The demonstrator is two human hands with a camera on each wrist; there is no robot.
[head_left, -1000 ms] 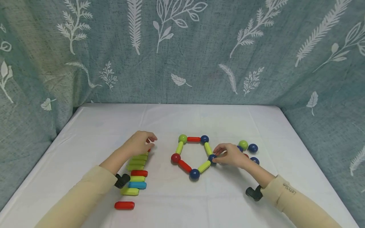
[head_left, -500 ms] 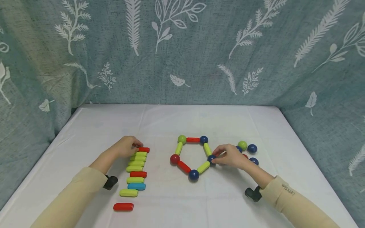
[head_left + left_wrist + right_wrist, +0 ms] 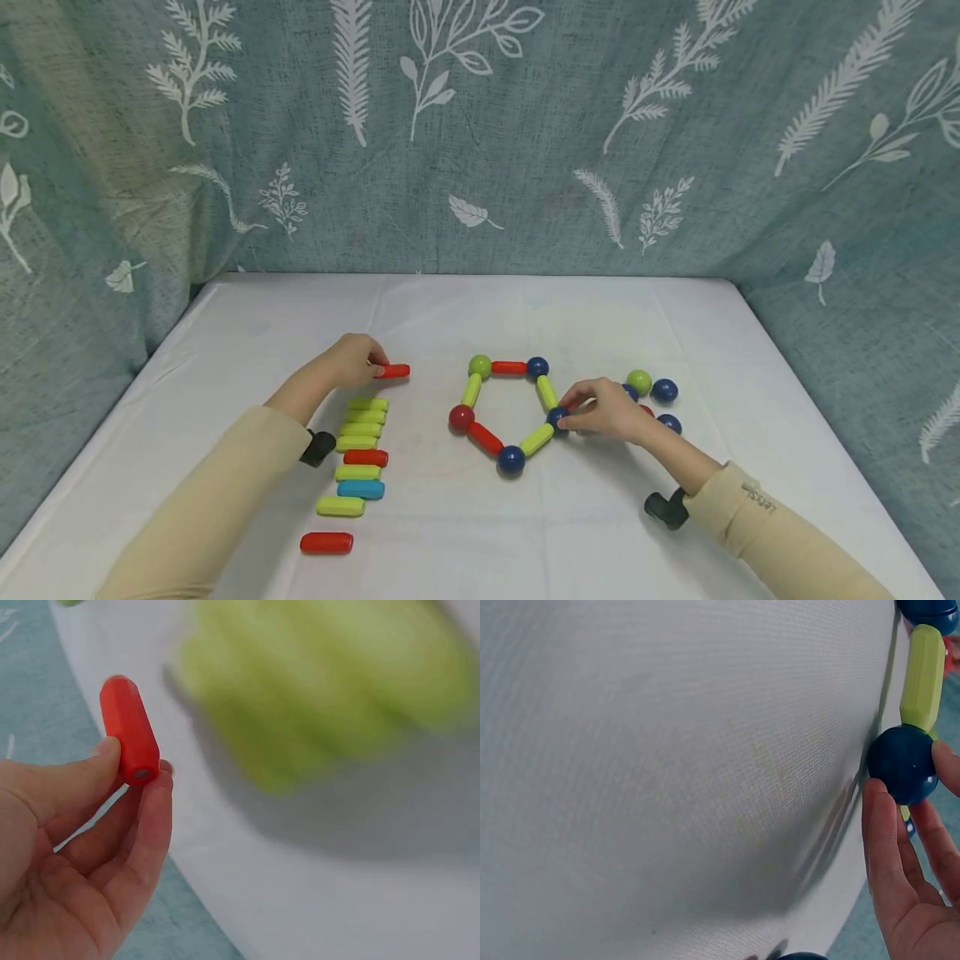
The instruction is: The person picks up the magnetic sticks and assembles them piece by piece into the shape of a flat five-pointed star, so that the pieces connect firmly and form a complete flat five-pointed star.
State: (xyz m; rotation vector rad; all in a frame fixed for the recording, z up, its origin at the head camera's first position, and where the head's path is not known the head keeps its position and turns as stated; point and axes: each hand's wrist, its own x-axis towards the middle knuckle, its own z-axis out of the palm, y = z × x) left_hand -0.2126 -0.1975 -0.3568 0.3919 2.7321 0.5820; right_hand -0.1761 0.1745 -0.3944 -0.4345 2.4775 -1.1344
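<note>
Read clock positions in the head view from the middle of the ring of rods and balls [image 3: 485,437] on the white table [image 3: 465,542], with twelve towards the far edge. Note the latest change: red rod [image 3: 395,371] drawn away from the twelve-o'clock end of the row of rods [image 3: 356,444], now short of the ring, between nine and ten o'clock. Compare with half a second earlier: same rod lying at the head of that row, under the left hand [image 3: 348,362]. Find yellow-green rods [image 3: 367,404] at the head of the row now. Check left fingers: thumb and fingertips pinched around the red rod, with one end face exposed; regard the grey spot [image 3: 141,773] there as a probable magnet. Check right hand [image 3: 607,408]: thumb and fingers gripping the blue ball [image 3: 902,761] at the ring's three o'clock, with no clear shift from the earlier views. Count five balls and five rods in the ring, apparently joined end to end. Interpret the change as one further part selected for the work, apart from the ring and not yet attached, with the right-hand grip probably serving as a steadying hold. Locate unused stock: loose balls [image 3: 665,391] beyond the right fingers towards three o'clock, and separate red rod [image 3: 326,543] at eight o'clock.
</note>
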